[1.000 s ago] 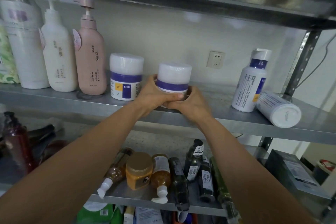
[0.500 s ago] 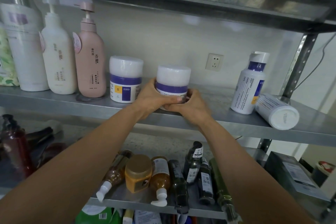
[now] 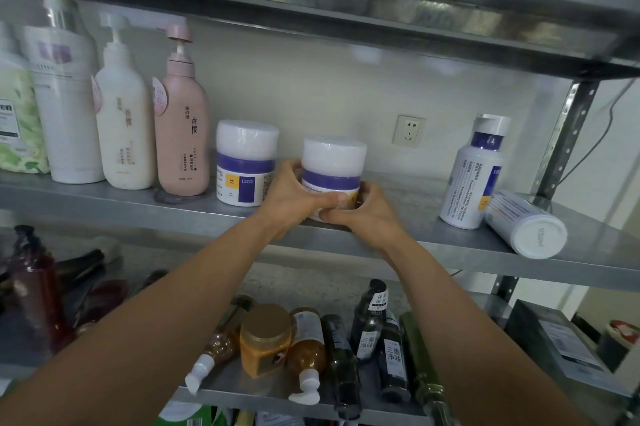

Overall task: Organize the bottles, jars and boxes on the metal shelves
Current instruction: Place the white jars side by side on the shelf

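Evidently the left hand (image 3: 290, 195) and right hand (image 3: 367, 219) wrap curled fingers round the jar (image 3: 333, 162), at the front edge of the shelf (image 3: 104, 206), probably to line it up squarely beside the matching jar (image 3: 246, 162)

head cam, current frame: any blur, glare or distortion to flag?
Head view: wide-angle bowing tilts the upper shelf and post; corners soft, red bottle lower left smeared; centre sharper, label readable on the EHD jar, held jar fairly crisp; dull reflections under the upper shelf, no hard glare; flat light, soft shadows.
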